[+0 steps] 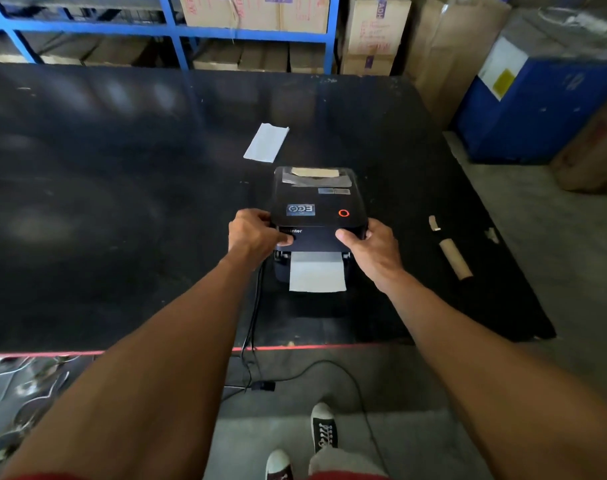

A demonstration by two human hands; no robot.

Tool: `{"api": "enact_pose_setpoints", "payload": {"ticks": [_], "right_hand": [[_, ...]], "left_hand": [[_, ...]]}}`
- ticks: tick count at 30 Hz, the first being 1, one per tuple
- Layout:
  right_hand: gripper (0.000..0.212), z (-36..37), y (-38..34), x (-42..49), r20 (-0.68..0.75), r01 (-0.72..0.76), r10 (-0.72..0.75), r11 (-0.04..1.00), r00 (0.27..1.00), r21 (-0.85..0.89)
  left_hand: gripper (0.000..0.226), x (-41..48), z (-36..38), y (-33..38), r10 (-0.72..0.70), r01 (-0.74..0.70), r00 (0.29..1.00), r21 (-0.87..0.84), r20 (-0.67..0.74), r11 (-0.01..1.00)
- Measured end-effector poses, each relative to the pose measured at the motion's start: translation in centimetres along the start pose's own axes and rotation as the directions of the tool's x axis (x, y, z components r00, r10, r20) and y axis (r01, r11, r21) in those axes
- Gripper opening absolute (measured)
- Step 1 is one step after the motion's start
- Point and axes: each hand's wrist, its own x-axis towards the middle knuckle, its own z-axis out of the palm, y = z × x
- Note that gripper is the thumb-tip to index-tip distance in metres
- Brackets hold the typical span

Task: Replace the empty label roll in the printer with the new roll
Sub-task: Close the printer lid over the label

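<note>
Black tabletop (122, 202) fills the left. At centre, the left hand (252, 233) grips the label printer (317, 202) by its lid's left front corner. White label paper (317, 271) hangs from the front slot. The right hand (371, 247) grips the right corner, so the lid lies crosswise between both hands, equally near each. Further right lies the bare cardboard core (455, 258), and at upper right stands a blue wrapped box (537, 109).

Tally: 1 printer (317, 206). 2 hands: L hand (252, 233), R hand (373, 247). 1 cardboard core (456, 259). 2 label strips: loose strip (265, 143), slot strip (317, 271). 2 sneakers (324, 427).
</note>
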Motion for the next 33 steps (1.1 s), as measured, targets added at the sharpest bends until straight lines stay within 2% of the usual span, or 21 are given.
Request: {"api": "enact_pose_setpoints", "payload": {"ticks": [2,7,10,16,19,26,29,33], "right_hand": [[0.029,0.2,0.5,-0.2,0.011,0.003,-0.003,1.0,1.0,-0.009],[0.027,0.1,1.1,-0.2,0.043,0.025,-0.024,0.999,0.999,-0.033],[0.026,0.0,1.1,-0.4,0.049,0.036,-0.034,0.999,0.998,-0.039],[0.041,-0.3,0.7,-0.3,-0.002,-0.014,0.013,0.997,1.0,-0.072],[0.036,0.1,1.2,-0.7,-0.003,-0.048,0.048,0.996,0.999,-0.079],[0.028,0.2,1.0,-0.8,-0.035,-0.186,0.191,0.977,0.981,0.104],[0.041,0.2,0.7,-0.7,-0.023,-0.279,0.285,0.949,0.958,0.15],[0.025,0.2,0.4,-0.6,0.023,-0.322,0.325,0.921,0.946,0.222]], "left_hand": [[0.047,-0.3,0.5,-0.7,0.005,-0.005,1.0,-0.002,-0.006,1.0],[0.037,-0.3,0.8,-1.0,0.057,-0.058,0.998,0.014,0.01,0.998],[0.048,0.0,1.0,-1.4,0.048,-0.047,0.998,0.026,-0.027,0.999],[0.058,0.4,1.5,-1.7,0.002,-0.002,0.997,0.0,-0.076,1.0],[0.056,0.0,1.8,-2.3,-0.021,0.021,0.998,0.003,-0.066,1.0],[0.047,-0.1,1.9,-1.7,-0.113,0.111,0.992,-0.049,-0.05,0.993],[0.048,-0.1,2.1,-1.5,-0.143,0.141,0.989,-0.065,-0.038,0.988],[0.052,0.0,2.2,-1.2,-0.179,0.175,0.983,-0.087,-0.04,0.981]]}}
